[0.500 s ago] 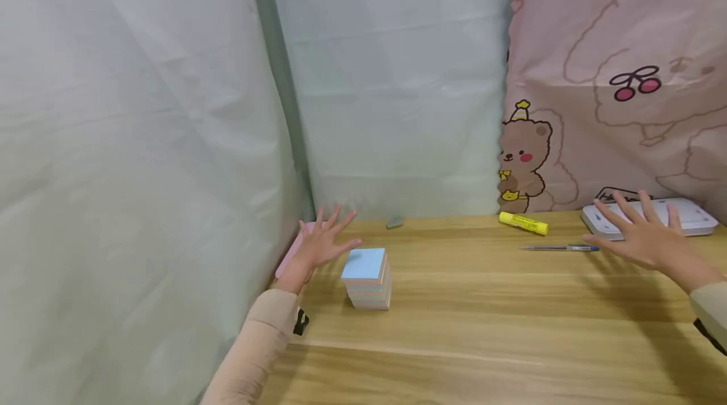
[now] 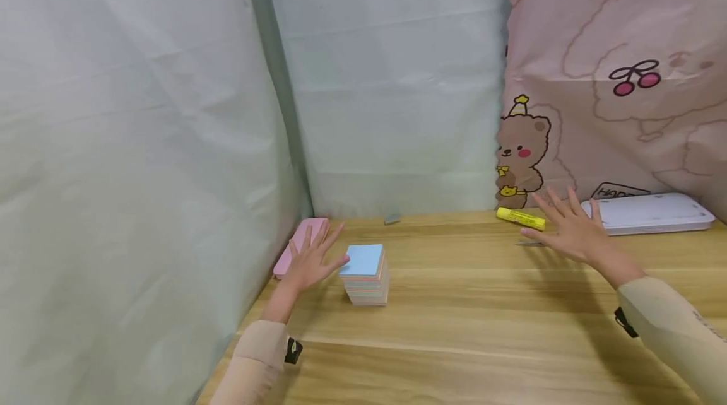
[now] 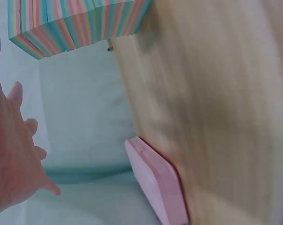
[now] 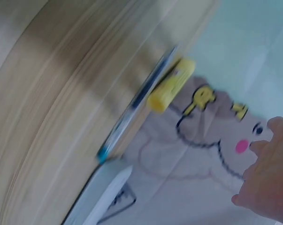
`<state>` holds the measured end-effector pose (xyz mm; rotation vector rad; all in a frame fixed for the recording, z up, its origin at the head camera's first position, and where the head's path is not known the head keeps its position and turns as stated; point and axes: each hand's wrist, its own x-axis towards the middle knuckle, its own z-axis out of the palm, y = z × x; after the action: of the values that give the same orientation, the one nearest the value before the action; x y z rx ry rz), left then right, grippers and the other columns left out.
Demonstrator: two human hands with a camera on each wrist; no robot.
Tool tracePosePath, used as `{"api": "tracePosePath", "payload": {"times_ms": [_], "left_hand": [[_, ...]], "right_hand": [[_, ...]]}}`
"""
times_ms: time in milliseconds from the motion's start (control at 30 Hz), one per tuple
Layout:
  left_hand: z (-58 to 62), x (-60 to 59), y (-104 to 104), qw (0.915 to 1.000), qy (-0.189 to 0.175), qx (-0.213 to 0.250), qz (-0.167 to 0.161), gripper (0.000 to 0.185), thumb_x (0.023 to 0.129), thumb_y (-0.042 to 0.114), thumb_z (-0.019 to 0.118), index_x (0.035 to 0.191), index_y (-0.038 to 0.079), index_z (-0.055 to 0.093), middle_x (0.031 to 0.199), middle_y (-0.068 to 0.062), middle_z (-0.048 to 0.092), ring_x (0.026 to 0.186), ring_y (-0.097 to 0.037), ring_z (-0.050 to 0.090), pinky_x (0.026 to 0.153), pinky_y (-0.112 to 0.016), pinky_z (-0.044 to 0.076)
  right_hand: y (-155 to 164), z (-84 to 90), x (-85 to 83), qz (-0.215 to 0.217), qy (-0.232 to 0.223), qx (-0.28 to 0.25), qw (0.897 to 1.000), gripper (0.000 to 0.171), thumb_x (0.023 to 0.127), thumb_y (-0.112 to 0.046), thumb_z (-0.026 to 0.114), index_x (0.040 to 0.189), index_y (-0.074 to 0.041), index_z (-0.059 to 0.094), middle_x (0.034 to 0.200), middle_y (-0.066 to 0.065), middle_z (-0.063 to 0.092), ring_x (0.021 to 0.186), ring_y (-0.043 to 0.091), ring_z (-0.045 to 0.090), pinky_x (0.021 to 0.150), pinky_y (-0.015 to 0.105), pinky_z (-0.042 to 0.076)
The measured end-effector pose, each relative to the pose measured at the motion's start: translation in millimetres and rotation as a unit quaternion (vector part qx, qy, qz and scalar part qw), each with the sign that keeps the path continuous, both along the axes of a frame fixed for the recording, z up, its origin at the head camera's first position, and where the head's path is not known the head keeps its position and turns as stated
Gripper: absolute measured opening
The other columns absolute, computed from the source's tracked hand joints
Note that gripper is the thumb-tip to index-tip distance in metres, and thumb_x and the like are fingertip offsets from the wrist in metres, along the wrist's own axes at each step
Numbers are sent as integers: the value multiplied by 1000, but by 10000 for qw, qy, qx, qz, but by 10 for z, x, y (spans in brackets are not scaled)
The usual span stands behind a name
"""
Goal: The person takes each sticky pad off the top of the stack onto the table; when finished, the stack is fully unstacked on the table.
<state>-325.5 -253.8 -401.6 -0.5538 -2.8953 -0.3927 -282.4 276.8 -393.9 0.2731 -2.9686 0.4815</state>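
My left hand (image 2: 311,264) is held over the table with fingers spread and nothing in it. It overlaps the pink case (image 2: 284,260) in the head view, its thumb close beside a tall stack of coloured note paper (image 2: 365,260) with a light blue top. The left wrist view shows the stack's striped sides (image 3: 80,26). Over the back right, my right hand (image 2: 576,236) also has its fingers spread and holds nothing. It hides most of a clear pen with a blue end (image 4: 137,101). A yellow stick-shaped tube (image 2: 520,218) lies just beyond its fingers.
A white flat case (image 2: 656,214) lies at the back right, against a pink bear-print cloth (image 2: 613,134). Near the back edge is a small grey piece (image 2: 392,219). Pale curtains (image 2: 392,96) stand behind and on the left of the wooden table (image 2: 454,342).
My right hand has moved left, from in front of the white case to over the pen. The left hand has drawn back a little toward me, showing more of the pink case.
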Motion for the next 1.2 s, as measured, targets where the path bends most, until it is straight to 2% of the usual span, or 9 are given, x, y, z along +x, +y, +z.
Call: {"api": "tracePosePath", "payload": {"times_ms": [133,233,433,600,733,833,1067,1133,1200], "left_hand": [[-91,74,-68,9999,130,68,-13,76,91,61,52,155,40,17,166,-1,8,150,-48,2,107,-84,-3],[-162,122,-97,9999,66,66,39,76,91,60,52,155,39,17,166,-1,7,150,-47,2,107,-84,-3],[-322,245,-114,9984,-336,455,67,79,91,56,55,157,29,19,166,-8,7,150,-46,2,107,-84,-1],[-485,319,-106,9932,-639,954,-210,91,89,54,60,158,19,13,164,-18,11,150,-47,3,114,-77,5],[-555,323,-62,9784,-973,1784,-369,92,91,44,63,158,11,8,165,-18,7,150,-46,5,119,-70,7],[-579,326,-37,9649,-1229,2297,-336,95,92,40,65,158,11,3,165,-16,3,152,-41,4,121,-66,8],[-696,352,50,9467,-1382,2905,-136,108,82,38,77,157,8,6,164,-22,5,150,-42,9,122,-62,13],[-741,361,94,9335,-1491,3257,-163,107,82,34,78,157,7,8,164,-22,6,151,-41,9,123,-60,13],[-793,373,140,9173,-1645,3616,-264,98,83,28,78,156,4,18,162,-23,17,150,-42,16,123,-59,16]], "right_hand": [[-253,-37,-88,132,-10,-79,9999,88,93,-69,40,158,-25,0,164,19,-1,147,49,-17,109,77,-17],[-447,-66,-126,231,36,-157,9996,86,93,-69,41,158,-28,3,165,18,3,148,49,-14,109,78,-16],[-881,-119,-152,428,50,-379,9984,89,90,-71,44,158,-25,9,166,13,6,149,46,-10,113,74,-16],[-1247,-156,-165,620,107,-702,9955,93,88,-70,49,158,-22,12,166,11,10,151,43,-7,115,71,-15],[-1514,-149,-163,824,234,-957,9917,92,87,-69,52,158,-22,16,165,11,13,151,44,-4,116,73,-10],[-1711,-158,-151,971,318,-1118,9885,91,87,-68,54,157,-23,18,165,9,15,152,43,-2,117,72,-5],[-2108,-197,-114,1367,262,-1480,9791,92,85,-62,61,156,-20,22,164,9,20,152,40,2,119,71,-1],[-2190,-212,-109,1459,250,-1614,9757,91,85,-59,63,156,-19,23,163,9,22,152,40,4,120,70,-1],[-2255,-227,-101,1546,267,-1767,9717,89,85,-54,66,156,-18,25,162,10,24,152,41,8,119,71,0]]}}
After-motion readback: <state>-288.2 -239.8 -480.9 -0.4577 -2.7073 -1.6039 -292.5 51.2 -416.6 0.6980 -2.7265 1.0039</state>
